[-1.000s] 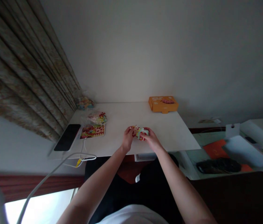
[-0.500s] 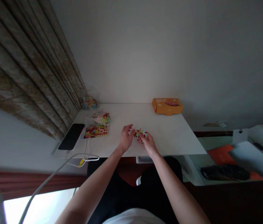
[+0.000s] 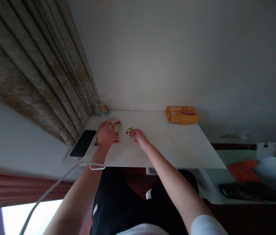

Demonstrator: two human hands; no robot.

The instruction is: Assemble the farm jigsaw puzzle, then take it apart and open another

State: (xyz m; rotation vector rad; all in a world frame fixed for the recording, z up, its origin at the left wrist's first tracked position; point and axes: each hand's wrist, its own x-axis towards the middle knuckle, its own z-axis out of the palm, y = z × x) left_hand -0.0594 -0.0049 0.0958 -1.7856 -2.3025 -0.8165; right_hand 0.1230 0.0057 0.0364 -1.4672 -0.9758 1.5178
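My right hand (image 3: 141,138) is closed on a small bunch of colourful printed pieces (image 3: 129,132), red, green and white, held just over the white table. They look like flat puzzle pieces, though their edges are too blurred to be certain. To the left, my left hand (image 3: 105,132) has its fingers curled on a clear plastic bag (image 3: 113,120), next to more such pieces (image 3: 118,126). Beneath that hand and bag lies a red and yellow patterned card (image 3: 116,138), partly covered. My left fingertips are partly hidden.
A black phone (image 3: 83,143) lies at the table's left edge, with a white cable (image 3: 96,165) in front. Another bag of colourful pieces (image 3: 100,110) sits in the back left corner beside the curtain (image 3: 79,78). An orange box (image 3: 182,115) stands at the back right of the white table (image 3: 174,147).
My left hand has moved left from beside the pieces to the bag on the card. My right hand has carried its bunch of pieces a little left and away from me. The view has shifted slightly.
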